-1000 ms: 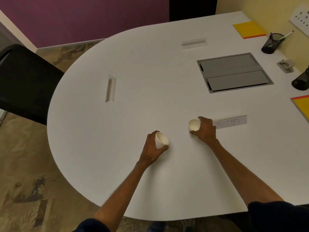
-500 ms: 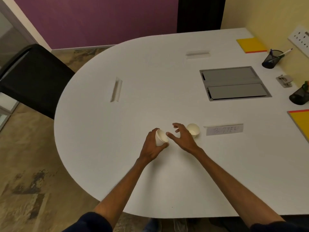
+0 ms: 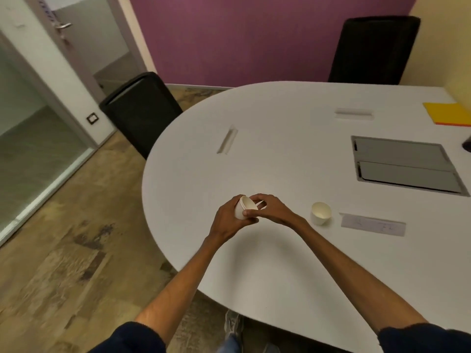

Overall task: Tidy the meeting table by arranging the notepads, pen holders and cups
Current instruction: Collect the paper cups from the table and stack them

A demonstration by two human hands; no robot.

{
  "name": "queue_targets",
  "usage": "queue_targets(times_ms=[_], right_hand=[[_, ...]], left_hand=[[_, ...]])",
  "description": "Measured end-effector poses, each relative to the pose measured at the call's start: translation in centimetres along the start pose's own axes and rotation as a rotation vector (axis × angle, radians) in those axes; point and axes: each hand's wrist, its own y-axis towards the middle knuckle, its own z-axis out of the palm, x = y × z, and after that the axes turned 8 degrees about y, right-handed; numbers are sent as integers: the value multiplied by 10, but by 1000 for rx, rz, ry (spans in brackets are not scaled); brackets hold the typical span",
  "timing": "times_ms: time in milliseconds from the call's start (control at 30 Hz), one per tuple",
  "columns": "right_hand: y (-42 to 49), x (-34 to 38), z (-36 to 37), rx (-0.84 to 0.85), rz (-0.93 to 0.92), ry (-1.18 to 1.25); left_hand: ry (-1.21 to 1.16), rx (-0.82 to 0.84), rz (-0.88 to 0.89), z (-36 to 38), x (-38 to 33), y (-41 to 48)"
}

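Observation:
A small white paper cup is tilted on its side in my left hand, which is wrapped around its body above the white table. My right hand meets it from the right, thumb and fingertips pinching the cup's rim. A second white paper cup stands upright on the table just right of my right wrist, touched by neither hand. A yellow notepad lies at the far right edge. A sliver of a black pen holder shows at the right border.
A grey cable hatch is set into the table at the right. A paper name strip lies right of the standing cup. Two slots are cut into the tabletop. Black chairs stand at the left and far end. A glass door is at the left.
My right hand let go of the second cup, left it standing, and moved left to take hold of the cup in my left hand. My view swung left.

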Motion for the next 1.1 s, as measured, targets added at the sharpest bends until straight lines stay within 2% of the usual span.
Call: queue_targets(times_ms=[367, 567, 900, 1033, 1100], right_hand=[[20, 65, 54, 230, -67, -111], [52, 100, 101, 261, -82, -105], [107, 149, 210, 55, -198, 104], [131, 157, 250, -39, -217, 185], [144, 162, 268, -75, -225, 213]], left_hand=[[92, -127, -92, -70, 28, -41], [118, -152, -142, -122, 74, -48], [168, -239, -189, -232, 175, -55], [317, -225, -204, -261, 211, -64], [317, -235, -214, -277, 223, -65]])
